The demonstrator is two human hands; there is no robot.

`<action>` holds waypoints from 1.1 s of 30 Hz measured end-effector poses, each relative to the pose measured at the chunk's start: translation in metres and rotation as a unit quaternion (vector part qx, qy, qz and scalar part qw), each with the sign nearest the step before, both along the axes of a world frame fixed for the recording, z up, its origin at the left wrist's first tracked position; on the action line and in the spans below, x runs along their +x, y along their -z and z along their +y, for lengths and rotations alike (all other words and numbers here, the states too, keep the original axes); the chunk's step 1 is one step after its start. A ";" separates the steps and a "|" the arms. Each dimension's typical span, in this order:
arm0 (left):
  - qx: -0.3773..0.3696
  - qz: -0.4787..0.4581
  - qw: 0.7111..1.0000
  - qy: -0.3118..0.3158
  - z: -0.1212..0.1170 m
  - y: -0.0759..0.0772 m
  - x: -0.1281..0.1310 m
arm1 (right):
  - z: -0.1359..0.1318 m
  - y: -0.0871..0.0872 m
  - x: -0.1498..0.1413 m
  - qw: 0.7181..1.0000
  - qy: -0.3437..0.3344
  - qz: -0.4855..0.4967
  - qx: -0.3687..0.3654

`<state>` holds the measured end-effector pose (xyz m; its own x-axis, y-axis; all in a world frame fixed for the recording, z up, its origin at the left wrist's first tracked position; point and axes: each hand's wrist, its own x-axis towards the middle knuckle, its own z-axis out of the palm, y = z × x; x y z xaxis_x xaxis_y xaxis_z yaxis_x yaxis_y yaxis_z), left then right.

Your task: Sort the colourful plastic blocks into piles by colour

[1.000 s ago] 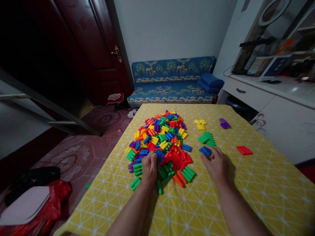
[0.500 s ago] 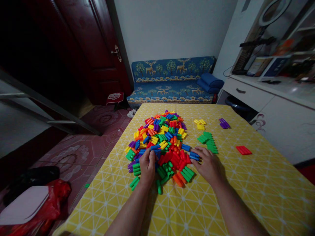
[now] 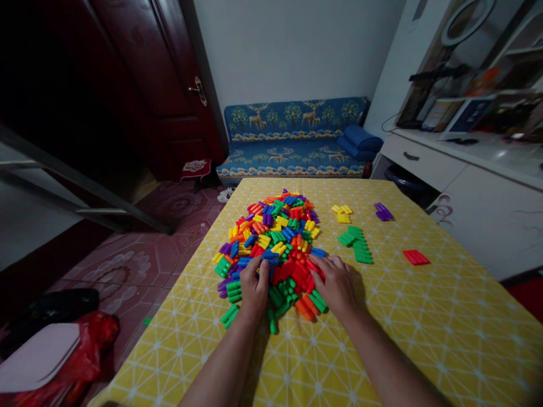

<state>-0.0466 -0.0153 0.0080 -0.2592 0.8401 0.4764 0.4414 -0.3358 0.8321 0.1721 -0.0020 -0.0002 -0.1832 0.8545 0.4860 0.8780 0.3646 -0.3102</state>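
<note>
carefully, centre frame: left hand [image 3: 254, 289] pinches blue pieces [image 3: 270, 255], right hand [image 3: 337, 287] touches red pieces [image 3: 301, 276], grip unclear; light pressure suits best.

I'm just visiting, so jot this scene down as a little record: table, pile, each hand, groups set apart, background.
Table: yellow patterned tablecloth
Pile: mixed-colour plastic pieces
Left hand: closed on blue pieces at the pile
Right hand: fingers at red pieces on the pile's right side; grip unclear
Set apart, right: yellow group, purple group, green group, red group
Background: blue deer-patterned sofa
</note>
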 end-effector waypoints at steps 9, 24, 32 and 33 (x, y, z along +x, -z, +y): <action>-0.002 -0.009 1.000 0.005 -0.001 -0.006 0.001 | 0.009 -0.001 0.045 0.967 0.084 0.215 0.110; 0.004 -0.013 1.000 0.016 -0.002 -0.006 0.001 | 0.001 0.008 0.173 0.875 0.438 0.204 0.019; -0.005 -0.017 1.000 0.016 -0.002 -0.006 0.001 | 0.006 0.005 0.133 0.942 0.259 0.165 0.137; -0.007 -0.018 1.000 0.015 -0.002 -0.006 0.001 | 0.005 0.002 0.117 0.957 0.187 0.177 0.133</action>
